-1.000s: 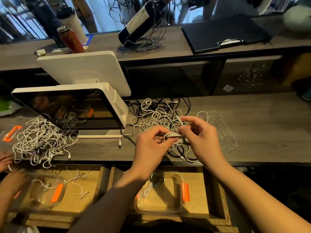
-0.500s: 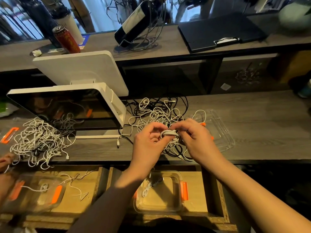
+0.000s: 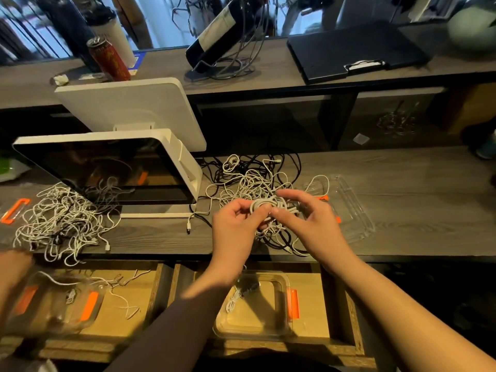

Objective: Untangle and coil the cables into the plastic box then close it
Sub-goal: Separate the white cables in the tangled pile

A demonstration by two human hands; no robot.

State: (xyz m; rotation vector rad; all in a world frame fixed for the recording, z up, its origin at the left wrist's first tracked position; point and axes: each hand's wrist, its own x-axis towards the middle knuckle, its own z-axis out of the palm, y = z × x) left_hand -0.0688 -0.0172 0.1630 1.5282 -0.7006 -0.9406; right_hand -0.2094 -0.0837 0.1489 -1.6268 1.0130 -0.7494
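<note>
A tangle of white and black cables (image 3: 255, 181) lies on the dark wooden counter. Just above it my left hand (image 3: 236, 226) pinches a small coil of white cable (image 3: 264, 205). My right hand (image 3: 308, 218) pinches the same coil from the right, its upper fingers stretched out. A clear plastic box (image 3: 271, 326) with an orange clip and a few cables inside sits in the open drawer below my hands. Its clear lid (image 3: 354, 210) lies on the counter to the right of the tangle.
A white screen terminal (image 3: 112, 167) stands left of the tangle. Another cable heap (image 3: 61, 221) lies at far left, where another person's hand (image 3: 13, 267) works over a second box (image 3: 53, 304). The upper shelf carries a can (image 3: 108, 57), a bottle holder (image 3: 222, 36) and a clipboard (image 3: 354, 49).
Both hands have kept winding the white coil and shifted slightly. The right hand's upper fingers have stretched out. The other person's hand at far left has moved.
</note>
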